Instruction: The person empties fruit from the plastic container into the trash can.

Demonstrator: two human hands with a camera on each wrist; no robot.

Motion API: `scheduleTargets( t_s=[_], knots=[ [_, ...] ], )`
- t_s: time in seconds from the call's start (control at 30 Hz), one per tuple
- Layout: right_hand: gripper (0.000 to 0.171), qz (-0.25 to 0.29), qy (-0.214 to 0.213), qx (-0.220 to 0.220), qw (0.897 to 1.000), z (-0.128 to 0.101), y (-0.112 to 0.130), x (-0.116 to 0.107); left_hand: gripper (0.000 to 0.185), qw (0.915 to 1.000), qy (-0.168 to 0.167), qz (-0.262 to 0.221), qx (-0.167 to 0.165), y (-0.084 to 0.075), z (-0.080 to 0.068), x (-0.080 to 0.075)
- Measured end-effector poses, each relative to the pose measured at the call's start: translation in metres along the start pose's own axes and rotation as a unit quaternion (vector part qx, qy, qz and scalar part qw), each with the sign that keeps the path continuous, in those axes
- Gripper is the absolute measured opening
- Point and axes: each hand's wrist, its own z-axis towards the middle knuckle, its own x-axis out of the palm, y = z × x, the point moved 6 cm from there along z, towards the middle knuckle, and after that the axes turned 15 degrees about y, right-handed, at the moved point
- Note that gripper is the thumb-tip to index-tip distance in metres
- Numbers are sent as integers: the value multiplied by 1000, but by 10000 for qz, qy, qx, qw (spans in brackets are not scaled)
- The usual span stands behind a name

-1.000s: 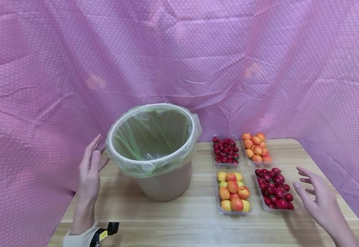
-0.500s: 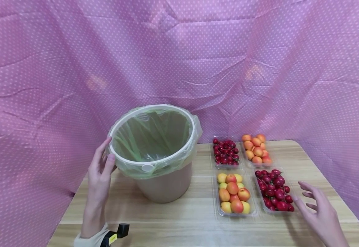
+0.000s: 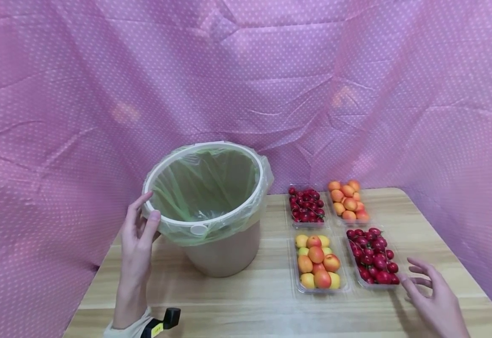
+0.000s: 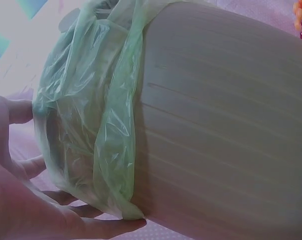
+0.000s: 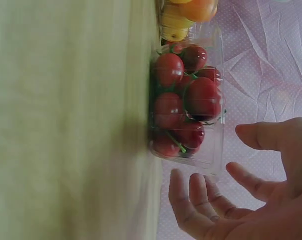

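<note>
A beige bin [image 3: 224,249] lined with a green plastic bag [image 3: 203,188] stands on the left half of the wooden table [image 3: 250,305]. My left hand [image 3: 143,220] rests against the bin's left rim, with straight fingers and the thumb touching the bag's overhang. The left wrist view shows those fingers [image 4: 106,227] spread round the crumpled bag edge [image 4: 91,115] without pinching it. My right hand [image 3: 425,286] hovers with fingers spread, just right of the near tray of cherries [image 3: 372,256] and apart from it. In the right wrist view that tray [image 5: 185,100] lies a little beyond my fingertips [image 5: 190,195].
Three more clear trays sit right of the bin: cherries [image 3: 306,208] at the back, orange apricots [image 3: 348,201] beside them, and yellow and orange fruit [image 3: 317,262] in front. Pink dotted cloth [image 3: 59,117] encloses the table on three sides. A wrist camera [image 3: 163,319] shows at my left cuff.
My left hand moved right from beside the bin until it touched the rim. My right hand sank lower and nearer to me, staying open beside the near cherry tray.
</note>
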Motion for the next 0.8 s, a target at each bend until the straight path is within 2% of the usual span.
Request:
scheduleTargets(
  t_s=[0.13,0.3,0.53,0.7,0.8],
  knots=[
    [60,585,137,253,9979,2,-8,4,46,10000,-39,-73,-22,1,-1,0],
    [40,1422,102,144,9897,2,-18,5,46,9999,-43,-99,-18,1,-2,0],
    [37,2879,285,-198,9570,3,-30,8,46,10000,0,-49,-30,2,-2,2],
    [37,3288,380,-260,9433,5,-34,10,46,10000,-11,-82,-11,4,-3,3],
    [38,3284,405,-268,9433,5,-33,10,46,9999,-11,-103,-6,4,-3,3]
  ],
)
